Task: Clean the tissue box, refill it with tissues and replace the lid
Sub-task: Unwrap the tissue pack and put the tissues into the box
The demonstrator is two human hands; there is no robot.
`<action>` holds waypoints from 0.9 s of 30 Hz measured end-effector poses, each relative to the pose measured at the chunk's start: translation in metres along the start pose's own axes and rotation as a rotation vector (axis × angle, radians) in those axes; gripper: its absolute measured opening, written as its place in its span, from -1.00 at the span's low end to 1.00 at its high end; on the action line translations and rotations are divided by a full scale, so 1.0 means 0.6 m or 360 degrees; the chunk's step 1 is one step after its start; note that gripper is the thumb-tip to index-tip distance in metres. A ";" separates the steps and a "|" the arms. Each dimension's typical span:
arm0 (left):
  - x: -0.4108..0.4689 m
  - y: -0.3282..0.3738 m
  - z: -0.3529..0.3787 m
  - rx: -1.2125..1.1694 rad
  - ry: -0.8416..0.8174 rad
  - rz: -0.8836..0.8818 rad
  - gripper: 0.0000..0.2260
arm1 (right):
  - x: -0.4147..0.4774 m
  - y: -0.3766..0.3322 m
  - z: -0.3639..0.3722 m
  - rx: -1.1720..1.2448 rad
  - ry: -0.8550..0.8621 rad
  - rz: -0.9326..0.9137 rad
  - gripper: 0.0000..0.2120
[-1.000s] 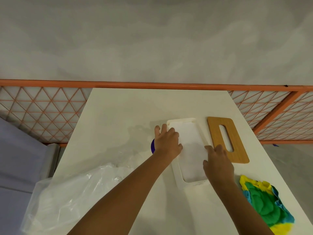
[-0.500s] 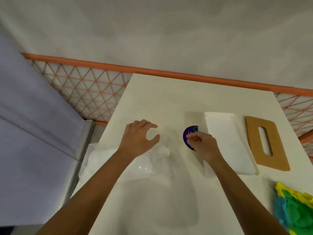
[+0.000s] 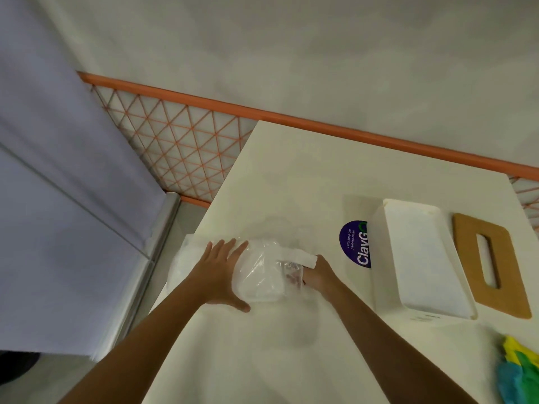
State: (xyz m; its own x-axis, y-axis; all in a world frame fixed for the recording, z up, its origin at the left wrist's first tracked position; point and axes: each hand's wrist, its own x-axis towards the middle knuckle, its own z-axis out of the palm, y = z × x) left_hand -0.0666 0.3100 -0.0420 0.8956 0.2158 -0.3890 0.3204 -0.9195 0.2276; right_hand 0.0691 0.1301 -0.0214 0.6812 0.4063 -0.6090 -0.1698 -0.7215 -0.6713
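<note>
A clear plastic pack of white tissues [image 3: 262,272] lies near the table's left edge. My left hand [image 3: 218,275] rests flat on its left side, fingers spread. At the pack's right end my right hand [image 3: 315,275] is closed on the wrapper, with a white tissue end sticking out above it. The white tissue box [image 3: 420,260] stands open to the right, white tissues showing inside. Its wooden lid [image 3: 490,266] with a slot lies flat further right.
A round purple sticker [image 3: 354,247] sits on the white table [image 3: 291,176] beside the box. A yellow, green and blue cloth [image 3: 520,371] lies at the right edge. An orange lattice railing [image 3: 180,141] runs behind the table; a grey panel stands at left.
The view has swung left. Both hands left the tissue box and moved left to the plastic pack; my right hand passed over the purple sticker and now grips the wrapper.
</note>
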 end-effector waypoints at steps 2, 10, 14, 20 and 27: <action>0.004 0.001 0.012 0.0022 0.0087 -0.0002 0.15 | -0.001 -0.002 0.014 -0.0021 -0.0003 0.0025 -0.83; 0.013 0.017 0.021 0.0022 0.0246 -0.0053 0.07 | -0.006 0.027 0.054 -0.0001 0.0163 -0.0316 -0.63; 0.015 0.020 0.023 0.0035 0.0267 -0.0063 0.07 | -0.026 0.016 0.048 -0.0182 0.0189 -0.0360 -0.59; 0.011 0.027 0.019 0.0015 0.0318 -0.0041 0.08 | -0.007 0.019 0.047 0.0134 0.0092 -0.0245 -0.56; 0.000 0.021 0.007 -0.0037 0.0297 -0.0004 0.10 | -0.017 -0.009 0.006 0.0178 -0.0140 -0.0399 -0.86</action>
State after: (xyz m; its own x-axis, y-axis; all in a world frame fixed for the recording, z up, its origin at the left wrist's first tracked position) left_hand -0.0638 0.2971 -0.0432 0.9358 0.2773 -0.2177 0.3278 -0.9116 0.2481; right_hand 0.0608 0.1319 -0.0131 0.6484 0.6148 -0.4490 -0.0848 -0.5278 -0.8451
